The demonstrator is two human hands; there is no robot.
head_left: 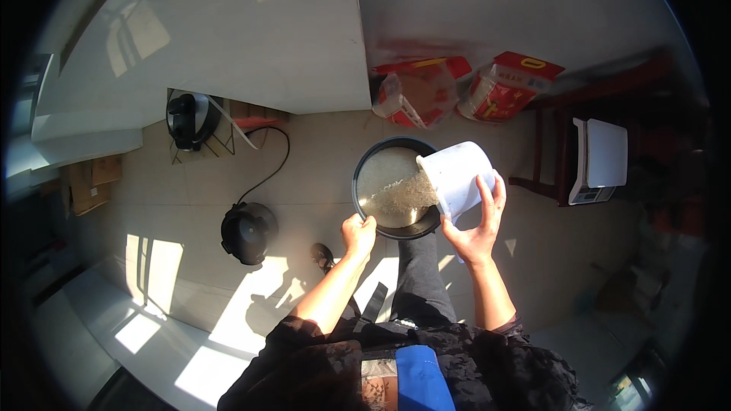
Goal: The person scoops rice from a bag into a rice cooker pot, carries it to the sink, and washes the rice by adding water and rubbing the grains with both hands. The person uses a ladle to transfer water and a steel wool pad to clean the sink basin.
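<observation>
My left hand grips the near-left rim of a dark round cooking pot with a pale inner surface. In my right hand a white plastic cup is tipped on its side over the pot's right edge, its mouth facing left. Rice grains spill from the cup's mouth into the pot. The fingers wrap the cup's right end, with the thumb near its lower rim.
Rice bags stand beyond the pot, near a grey wall. A black cooker body with a cord sits on the tiled floor at left. A white scale rests on a dark red chair at right. An appliance stands at upper left.
</observation>
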